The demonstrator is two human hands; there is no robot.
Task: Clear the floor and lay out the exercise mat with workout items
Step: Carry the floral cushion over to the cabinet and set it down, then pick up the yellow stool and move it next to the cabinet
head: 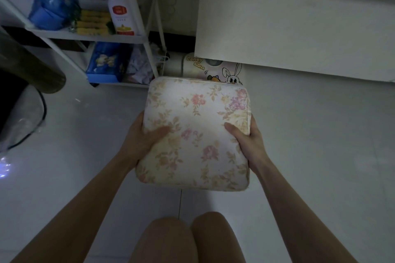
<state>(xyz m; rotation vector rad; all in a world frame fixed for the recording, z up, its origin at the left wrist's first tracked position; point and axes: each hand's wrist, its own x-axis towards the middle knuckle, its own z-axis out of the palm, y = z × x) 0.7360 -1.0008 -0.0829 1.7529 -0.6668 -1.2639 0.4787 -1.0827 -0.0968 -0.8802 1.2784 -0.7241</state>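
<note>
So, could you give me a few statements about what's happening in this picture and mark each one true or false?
1. The left hand and right hand grip the floral cushion by its sides. True.
2. The cushion lies spread on an exercise mat. False: no mat is in view, and both hands hold the cushion over the pale floor.
3. A white bottle with a red cap stands on the rack shelf. True.
4. The rabbit-printed item sits on top of the cushion. False: it lies beyond the cushion, partly hidden by it.
5. A blue packet sits on the rack's lower level. True.
</note>
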